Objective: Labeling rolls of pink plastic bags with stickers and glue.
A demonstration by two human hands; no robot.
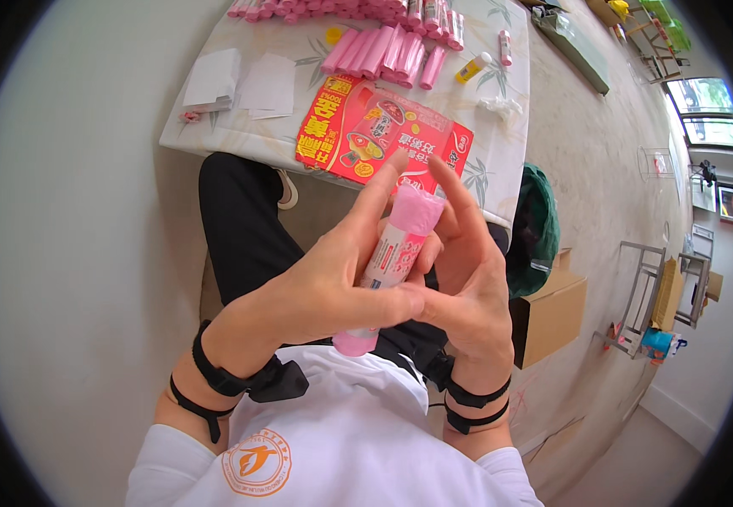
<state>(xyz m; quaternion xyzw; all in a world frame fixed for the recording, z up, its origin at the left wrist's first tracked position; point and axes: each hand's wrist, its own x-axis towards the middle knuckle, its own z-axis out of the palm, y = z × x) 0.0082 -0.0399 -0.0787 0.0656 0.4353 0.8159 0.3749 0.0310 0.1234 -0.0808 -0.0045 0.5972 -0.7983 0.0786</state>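
Left hand (320,283) and right hand (475,296) together grasp a pink roll (393,249) — index fingers outstretched — by the tabletop's (502,165) near edge.

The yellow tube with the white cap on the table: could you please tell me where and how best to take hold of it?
I would grip the yellow tube around the middle of its body, coming from above and closing across its long sides. It appears to lie on its side, straight and round, with nothing touching it; the white cap is probably less secure.
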